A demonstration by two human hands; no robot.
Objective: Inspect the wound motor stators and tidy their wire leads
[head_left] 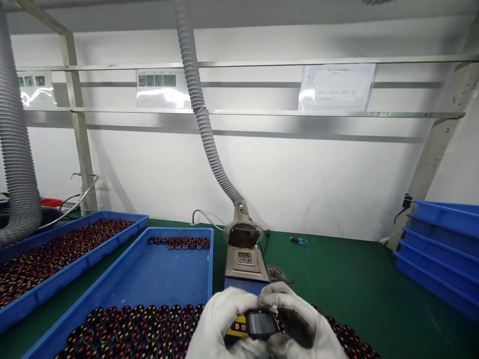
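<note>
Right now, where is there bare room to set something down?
Bare green bench lies between the round parts beside the right hand and the tray stack. The middle tray is bare between its back rows and front rows. Crowded: the left tray and the front rows beside the left hand.

At bottom centre, we see the grey piece [262, 324] only partly, behind the gloved fingers of the left hand [220, 319] and right hand [312, 319], both cut off by the lower edge; we cannot tell whether the yellow part [237, 326] belongs to it. The middle tray [168, 279] leaves our frame below, the long tray [37, 297] at left, the stacked trays [441, 259] at right. At upper right, the wall sheet [339, 89] carries print too small for us to read.
</note>
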